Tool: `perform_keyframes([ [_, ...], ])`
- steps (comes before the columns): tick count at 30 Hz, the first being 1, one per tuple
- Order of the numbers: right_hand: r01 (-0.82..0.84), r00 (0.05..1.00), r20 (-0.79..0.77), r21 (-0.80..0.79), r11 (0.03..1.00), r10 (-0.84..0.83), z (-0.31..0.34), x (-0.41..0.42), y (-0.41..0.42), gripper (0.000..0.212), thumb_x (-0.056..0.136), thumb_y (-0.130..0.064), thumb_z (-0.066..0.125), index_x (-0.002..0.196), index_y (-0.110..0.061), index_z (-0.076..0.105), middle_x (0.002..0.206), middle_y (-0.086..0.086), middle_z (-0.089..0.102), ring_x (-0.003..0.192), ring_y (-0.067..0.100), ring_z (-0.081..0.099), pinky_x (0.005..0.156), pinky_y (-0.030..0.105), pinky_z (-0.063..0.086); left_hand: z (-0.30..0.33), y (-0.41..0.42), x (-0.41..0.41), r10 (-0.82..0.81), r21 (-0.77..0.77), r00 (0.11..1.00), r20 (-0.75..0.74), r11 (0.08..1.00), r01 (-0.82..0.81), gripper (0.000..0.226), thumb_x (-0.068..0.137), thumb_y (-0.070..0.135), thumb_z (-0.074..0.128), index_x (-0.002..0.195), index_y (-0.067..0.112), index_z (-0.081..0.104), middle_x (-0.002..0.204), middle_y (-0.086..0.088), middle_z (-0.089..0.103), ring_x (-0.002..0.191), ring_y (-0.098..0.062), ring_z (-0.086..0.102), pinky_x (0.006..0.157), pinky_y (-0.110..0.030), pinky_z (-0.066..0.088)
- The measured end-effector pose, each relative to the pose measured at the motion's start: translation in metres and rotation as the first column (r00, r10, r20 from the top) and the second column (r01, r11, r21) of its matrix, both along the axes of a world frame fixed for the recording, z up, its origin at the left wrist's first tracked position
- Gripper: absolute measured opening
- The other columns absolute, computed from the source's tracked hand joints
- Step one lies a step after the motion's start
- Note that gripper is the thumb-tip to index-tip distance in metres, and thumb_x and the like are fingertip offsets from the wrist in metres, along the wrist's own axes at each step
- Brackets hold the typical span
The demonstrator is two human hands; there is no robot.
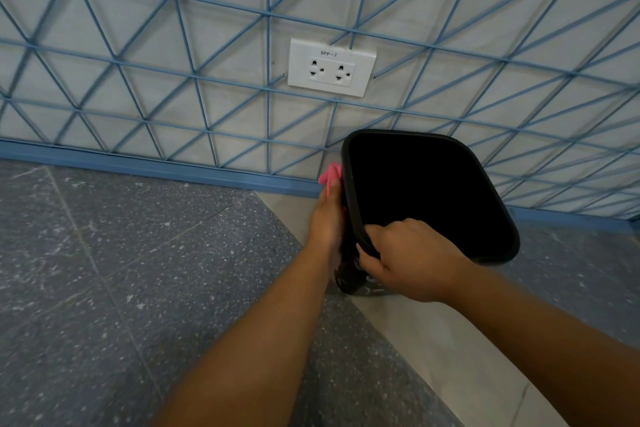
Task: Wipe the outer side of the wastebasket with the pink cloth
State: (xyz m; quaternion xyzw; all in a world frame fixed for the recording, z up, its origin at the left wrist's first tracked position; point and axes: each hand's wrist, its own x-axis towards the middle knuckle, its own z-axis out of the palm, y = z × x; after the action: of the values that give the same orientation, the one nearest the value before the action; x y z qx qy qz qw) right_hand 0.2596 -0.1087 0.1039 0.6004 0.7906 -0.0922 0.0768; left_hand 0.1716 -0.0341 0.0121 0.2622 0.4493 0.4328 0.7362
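A black bin (pixel 429 194) stands on the floor (pixel 138 270) close to the wall (pixel 138 45), tilted toward the camera so its squarish, round-cornered mouth faces up and forward. Its inside is a flat black with no detail to be made out; whether anything lies in it cannot be told. The bin's lower body is mostly hidden behind the two hands, and only a dark patch with faint pale marks shows below the right hand.

The right hand (pixel 412 260) grips the near rim, fingers curled over the edge into the opening and thumb outside on the wall of the bin. The left hand (pixel 329 218) lies along the bin's left side, fingers stretched fairly straight, pressing a pink cloth (pixel 330 173) against it. Only a small crumpled tip of the cloth shows past the fingertips; the rest is covered by the hand.

A white double socket (pixel 331 66) labelled 9PP-7 sits on the wall above the bin.
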Motion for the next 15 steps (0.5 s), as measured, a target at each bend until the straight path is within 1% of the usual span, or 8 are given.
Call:
perform_keyframes([
  [3, -0.003, 1.0, -0.008, -0.007, 1.0, 0.003, 0.0, -0.001, 0.001, 0.025, 0.097, -0.041, 0.038, 0.087, -0.021, 0.049, 0.072, 0.0, 0.056, 0.06, 0.016, 0.054, 0.064, 0.035, 0.049, -0.007, -0.008, 0.001, 0.066, 0.11, 0.989, -0.133, 0.993, -0.051, 0.061, 0.095, 0.08, 0.05, 0.147, 0.05, 0.064, 0.151, 0.002, 0.069, 0.138, -0.016, 0.066, 0.122, -0.04, 0.051],
  [4, -0.007, 1.0, -0.005, -0.008, 1.0, 0.007, 0.0, 0.0, 0.001, 0.026, 0.097, -0.042, 0.038, 0.088, -0.021, 0.049, 0.072, 0.0, 0.056, 0.061, 0.017, 0.054, 0.065, 0.036, 0.05, -0.011, -0.007, 0.001, 0.052, 0.099, 0.988, -0.148, 0.994, -0.038, 0.06, 0.094, 0.08, 0.049, 0.143, 0.05, 0.067, 0.148, 0.001, 0.071, 0.137, -0.019, 0.067, 0.122, -0.043, 0.051],
  [6, -0.016, 1.0, 0.003, -0.003, 1.0, 0.016, 0.0, 0.0, 0.001, 0.026, 0.097, -0.043, 0.037, 0.088, -0.021, 0.048, 0.071, 0.0, 0.054, 0.062, 0.019, 0.054, 0.066, 0.038, 0.049, -0.007, 0.003, -0.002, -0.015, -0.005, 0.995, -0.095, 1.0, 0.015, 0.071, 0.096, 0.082, 0.051, 0.148, 0.036, 0.068, 0.144, -0.005, 0.074, 0.133, -0.026, 0.071, 0.122, -0.048, 0.052],
  [7, -0.024, 1.0, 0.007, 0.0, 1.0, 0.024, 0.0, 0.0, 0.001, 0.026, 0.097, -0.043, 0.037, 0.087, -0.021, 0.047, 0.07, -0.001, 0.053, 0.061, 0.019, 0.053, 0.066, 0.038, 0.049, -0.004, 0.011, -0.003, -0.054, -0.064, 0.997, -0.056, 0.997, 0.051, 0.075, 0.097, 0.081, 0.052, 0.152, 0.031, 0.065, 0.148, -0.008, 0.072, 0.136, -0.028, 0.069, 0.123, -0.049, 0.052],
  [9, -0.035, 0.999, 0.011, -0.001, 0.999, 0.035, -0.001, -0.001, 0.001, 0.026, 0.097, -0.042, 0.037, 0.087, -0.021, 0.048, 0.07, -0.001, 0.055, 0.061, 0.017, 0.054, 0.066, 0.037, 0.049, 0.001, 0.019, -0.003, -0.043, -0.038, 0.996, -0.083, 0.998, 0.04, 0.074, 0.096, 0.081, 0.055, 0.154, 0.036, 0.062, 0.156, -0.006, 0.066, 0.141, -0.029, 0.066, 0.124, -0.049, 0.051],
  [12, -0.033, 0.999, 0.006, 0.004, 0.999, 0.033, 0.0, -0.002, 0.002, 0.025, 0.097, -0.042, 0.037, 0.087, -0.022, 0.048, 0.073, 0.0, 0.058, 0.064, 0.018, 0.056, 0.067, 0.038, 0.05, -0.002, 0.013, -0.002, 0.017, 0.028, 0.993, -0.12, 1.0, -0.014, 0.07, 0.081, 0.094, 0.055, 0.133, 0.051, 0.072, 0.141, 0.003, 0.075, 0.129, -0.019, 0.073, 0.114, -0.044, 0.059],
  [13, -0.035, 0.999, 0.006, 0.007, 0.999, 0.035, 0.0, -0.002, 0.003, 0.025, 0.097, -0.043, 0.037, 0.087, -0.022, 0.047, 0.073, 0.0, 0.057, 0.064, 0.018, 0.056, 0.067, 0.038, 0.049, -0.002, 0.013, -0.001, 0.016, 0.007, 0.994, -0.105, 1.0, -0.015, 0.069, 0.082, 0.094, 0.054, 0.131, 0.048, 0.073, 0.133, 0.002, 0.078, 0.121, -0.018, 0.076, 0.108, -0.041, 0.063],
  [15, -0.031, 1.0, 0.003, 0.008, 0.999, 0.031, 0.0, -0.001, 0.003, 0.025, 0.097, -0.043, 0.037, 0.087, -0.022, 0.047, 0.072, -0.001, 0.055, 0.063, 0.018, 0.054, 0.066, 0.037, 0.048, 0.003, 0.013, -0.004, -0.009, -0.093, 0.999, -0.033, 0.996, 0.006, 0.071, 0.092, 0.086, 0.055, 0.139, 0.035, 0.072, 0.128, -0.003, 0.08, 0.114, -0.021, 0.078, 0.096, -0.036, 0.067],
])
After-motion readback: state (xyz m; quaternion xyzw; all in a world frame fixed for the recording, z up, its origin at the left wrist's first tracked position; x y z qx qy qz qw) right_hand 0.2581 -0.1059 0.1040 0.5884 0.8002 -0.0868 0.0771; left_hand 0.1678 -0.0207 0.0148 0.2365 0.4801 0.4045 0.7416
